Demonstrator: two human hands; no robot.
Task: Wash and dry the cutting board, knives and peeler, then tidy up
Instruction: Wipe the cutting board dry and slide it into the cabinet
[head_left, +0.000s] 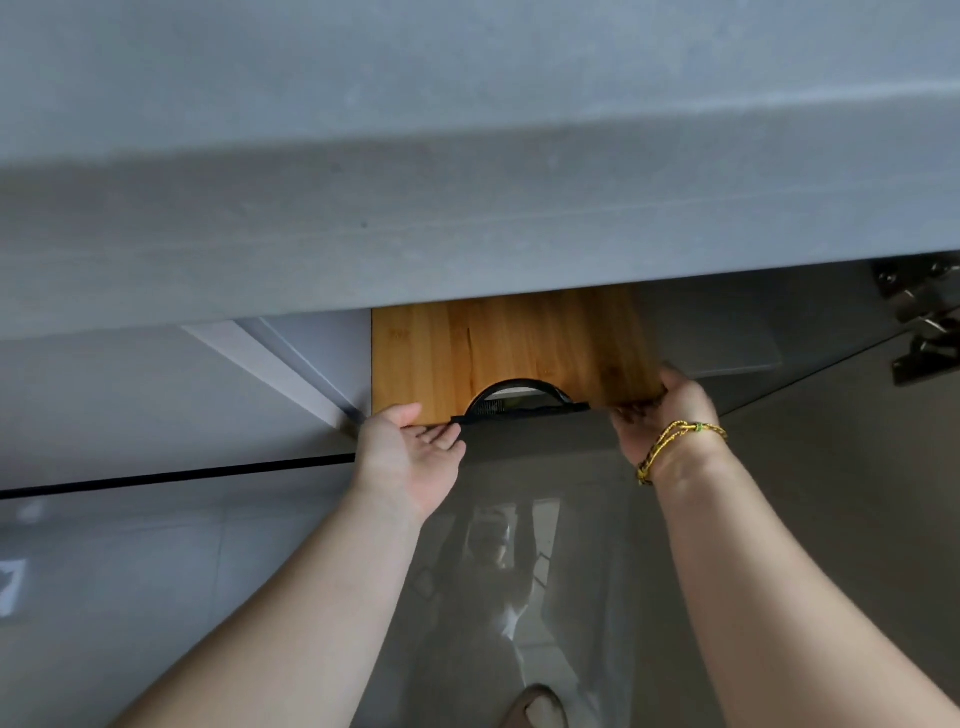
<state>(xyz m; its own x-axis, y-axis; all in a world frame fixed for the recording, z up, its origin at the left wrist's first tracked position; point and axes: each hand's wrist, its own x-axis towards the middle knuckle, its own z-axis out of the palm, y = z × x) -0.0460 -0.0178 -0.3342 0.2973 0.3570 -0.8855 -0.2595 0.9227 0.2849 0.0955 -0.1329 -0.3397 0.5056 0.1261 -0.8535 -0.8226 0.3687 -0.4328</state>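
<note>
The wooden cutting board (519, 348) is lying flat and level just below the front edge of the grey desk (467, 182), its far part hiding beneath that edge and its near edge facing the person. A black arched handle (514, 397) is sitting in a half-round cutout at the middle of that near edge. The left grip (410, 457), a bare hand turned palm up, is holding the board's near left corner, with the thumb lying against the wood and the fingers reaching under the edge beside the handle's black strip. The right grip (660, 415) is clasping the near right corner, its fingers curling underneath and its thumb pressing along the side. A yellow braided bracelet (675, 447) is circling the right wrist. Metal hinges (919, 312) are showing at the far right under the desk. A white panel (291, 369) is slanting away to the left of the board. Below the arms, the glossy grey floor (779, 519) is mirroring a blurred figure.
</note>
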